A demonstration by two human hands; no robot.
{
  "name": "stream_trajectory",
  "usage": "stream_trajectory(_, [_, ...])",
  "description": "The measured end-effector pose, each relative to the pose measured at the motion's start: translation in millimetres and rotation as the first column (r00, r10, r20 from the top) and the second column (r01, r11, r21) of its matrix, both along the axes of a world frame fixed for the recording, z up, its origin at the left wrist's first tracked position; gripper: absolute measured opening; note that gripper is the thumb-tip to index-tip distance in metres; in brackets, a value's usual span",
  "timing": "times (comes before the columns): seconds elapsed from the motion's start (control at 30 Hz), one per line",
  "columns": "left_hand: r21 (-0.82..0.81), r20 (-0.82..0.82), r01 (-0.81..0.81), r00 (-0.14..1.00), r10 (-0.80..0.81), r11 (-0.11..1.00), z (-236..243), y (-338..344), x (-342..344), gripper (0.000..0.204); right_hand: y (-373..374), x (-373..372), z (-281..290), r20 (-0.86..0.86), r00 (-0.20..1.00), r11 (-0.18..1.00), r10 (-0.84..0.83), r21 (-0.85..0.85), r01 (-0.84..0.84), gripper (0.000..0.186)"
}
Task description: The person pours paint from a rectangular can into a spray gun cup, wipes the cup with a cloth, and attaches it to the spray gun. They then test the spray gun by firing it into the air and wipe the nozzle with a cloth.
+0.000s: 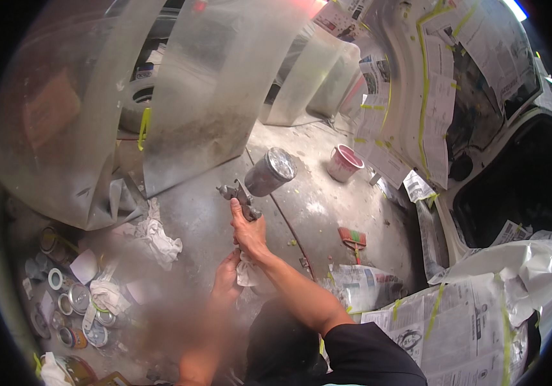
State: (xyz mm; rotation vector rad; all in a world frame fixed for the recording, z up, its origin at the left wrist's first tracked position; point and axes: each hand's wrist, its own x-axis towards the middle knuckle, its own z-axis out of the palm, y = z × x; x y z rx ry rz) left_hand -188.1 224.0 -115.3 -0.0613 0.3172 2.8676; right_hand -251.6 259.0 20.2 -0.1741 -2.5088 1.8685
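A paint spray gun [242, 198] with a round grey cup [272, 171] on top is raised in front of me over the floor. My right hand [249, 231] is closed around its handle, with the thumb near the upper body. Just below, my left hand [226, 276] is closed on a white cloth [247, 271] at the bottom of the handle. Whether the left fingers also touch the handle itself, I cannot tell. A blurred patch covers part of my left forearm.
Paint cans [79, 297] and rags [158, 235] crowd the floor at left. Plastic sheeting [205, 83] hangs behind them. A pink-stained bucket [345, 162] and a brush head [352, 238] stand ahead. A hose [289, 235] crosses the floor. Newspaper-masked car panels [411, 83] rise at right.
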Motion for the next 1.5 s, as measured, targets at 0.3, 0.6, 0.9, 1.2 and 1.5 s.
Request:
stream_trajectory(0.3, [-0.077,-0.004,-0.035,0.999,0.034,0.996,-25,5,-1,0.036,-2,4,-7,-0.034,0.999,0.999,0.015,-0.042,-0.016,0.052])
stream_trajectory(0.6, [0.027,-0.032,-0.016,0.999,0.017,0.999,4,-1,6,0.026,-9,10,4,-0.064,0.997,0.999,0.038,-0.028,-0.040,0.052])
stream_trajectory(0.9, [0.080,-0.018,-0.033,0.999,0.034,0.996,-1,3,3,0.028,-8,5,-3,-0.130,0.990,0.999,0.050,-0.012,-0.052,0.054])
stream_trajectory(1.2, [0.042,-0.049,-0.028,0.998,0.030,0.999,-11,2,1,0.028,-4,3,-13,-0.145,0.985,0.995,0.092,-0.014,-0.095,0.054])
stream_trajectory(1.5, [-0.027,0.083,-0.051,0.995,0.053,0.998,-35,1,1,0.026,2,-2,-25,0.155,0.962,0.942,0.227,-0.287,-0.176,0.079])
